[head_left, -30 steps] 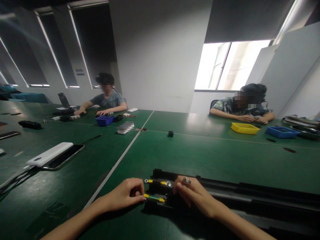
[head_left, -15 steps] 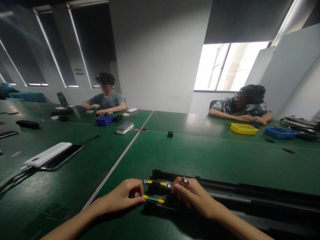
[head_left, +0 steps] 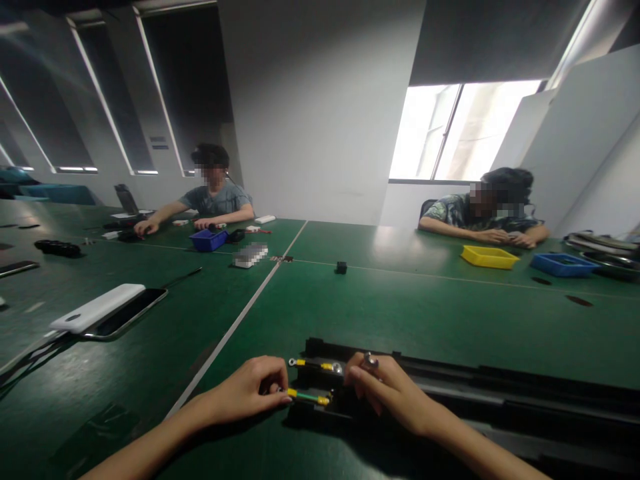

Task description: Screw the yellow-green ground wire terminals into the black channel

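Note:
A long black plastic part (head_left: 480, 393) lies across the green table (head_left: 390, 307) right in front of me. On its left end lie two short yellow-and-green wires with ring terminals, one nearer (head_left: 309, 397) and one farther (head_left: 314, 365). My left hand (head_left: 250, 393) is curled, pinching the left end of the nearer wire. My right hand (head_left: 387, 393) rests on the black part with fingers bent, a small silver screw (head_left: 371, 361) at its fingertips.
A white power bank (head_left: 97, 307) and a dark phone (head_left: 127, 320) lie at the left. Two other people sit across the table. Near them are a blue tray (head_left: 209, 240), a yellow tray (head_left: 489, 257) and another blue tray (head_left: 564, 265). A small black block (head_left: 341, 267) sits mid-table.
My hands have barely moved. The person at the far left has stretched an arm out to the left.

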Demonstrator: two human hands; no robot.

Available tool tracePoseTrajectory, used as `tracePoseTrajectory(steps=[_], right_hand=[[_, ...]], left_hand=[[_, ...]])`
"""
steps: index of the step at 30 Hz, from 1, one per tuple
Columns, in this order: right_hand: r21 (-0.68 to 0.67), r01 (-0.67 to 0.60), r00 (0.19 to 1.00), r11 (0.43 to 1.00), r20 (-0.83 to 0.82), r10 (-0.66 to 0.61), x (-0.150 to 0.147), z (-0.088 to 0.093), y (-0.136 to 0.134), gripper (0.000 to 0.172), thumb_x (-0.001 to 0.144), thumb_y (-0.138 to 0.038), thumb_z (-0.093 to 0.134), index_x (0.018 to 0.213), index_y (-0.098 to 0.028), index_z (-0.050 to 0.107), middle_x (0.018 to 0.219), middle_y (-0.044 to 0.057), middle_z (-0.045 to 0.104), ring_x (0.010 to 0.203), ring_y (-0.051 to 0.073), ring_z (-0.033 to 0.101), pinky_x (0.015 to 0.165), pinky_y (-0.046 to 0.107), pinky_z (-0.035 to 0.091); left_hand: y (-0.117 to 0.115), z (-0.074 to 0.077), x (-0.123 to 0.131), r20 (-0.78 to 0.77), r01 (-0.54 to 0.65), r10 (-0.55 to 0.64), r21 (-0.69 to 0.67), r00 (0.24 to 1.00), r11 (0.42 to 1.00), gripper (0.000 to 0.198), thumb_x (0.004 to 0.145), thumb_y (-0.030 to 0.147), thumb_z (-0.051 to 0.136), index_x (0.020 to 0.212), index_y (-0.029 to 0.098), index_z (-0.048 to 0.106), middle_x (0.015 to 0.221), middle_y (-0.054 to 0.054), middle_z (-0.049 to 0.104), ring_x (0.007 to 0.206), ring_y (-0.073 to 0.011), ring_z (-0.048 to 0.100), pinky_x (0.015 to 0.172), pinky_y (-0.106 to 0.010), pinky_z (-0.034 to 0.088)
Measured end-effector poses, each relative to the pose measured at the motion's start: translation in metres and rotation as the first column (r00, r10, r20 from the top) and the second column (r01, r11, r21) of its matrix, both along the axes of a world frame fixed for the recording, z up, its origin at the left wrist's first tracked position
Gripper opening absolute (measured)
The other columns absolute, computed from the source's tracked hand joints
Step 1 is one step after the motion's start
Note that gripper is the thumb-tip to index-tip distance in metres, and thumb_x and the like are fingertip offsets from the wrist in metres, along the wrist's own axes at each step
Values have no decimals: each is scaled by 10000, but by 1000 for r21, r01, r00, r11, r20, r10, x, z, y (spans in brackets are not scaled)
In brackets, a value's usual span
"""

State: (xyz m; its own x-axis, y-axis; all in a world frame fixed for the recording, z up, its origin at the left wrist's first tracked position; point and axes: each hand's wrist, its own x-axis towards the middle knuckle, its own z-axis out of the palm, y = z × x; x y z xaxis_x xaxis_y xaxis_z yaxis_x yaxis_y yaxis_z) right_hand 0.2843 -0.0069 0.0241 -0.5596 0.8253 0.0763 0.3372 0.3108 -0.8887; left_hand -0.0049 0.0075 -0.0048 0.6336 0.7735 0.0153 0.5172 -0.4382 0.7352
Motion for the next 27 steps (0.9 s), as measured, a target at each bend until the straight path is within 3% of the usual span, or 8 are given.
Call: tracePoseTrajectory(steps=[27], right_hand=[[-18, 10, 1000, 1000, -17, -10, -1, -2, 0, 436, 939, -537, 428, 826, -138, 561, 669, 3, 553, 443, 68, 445, 430, 180, 346]], left_hand=[[0, 0, -1, -8, 9, -9, 23, 1000, 1000, 95, 833, 205, 662, 806, 145, 593, 777, 21, 559, 668, -119, 502, 604, -189, 376]])
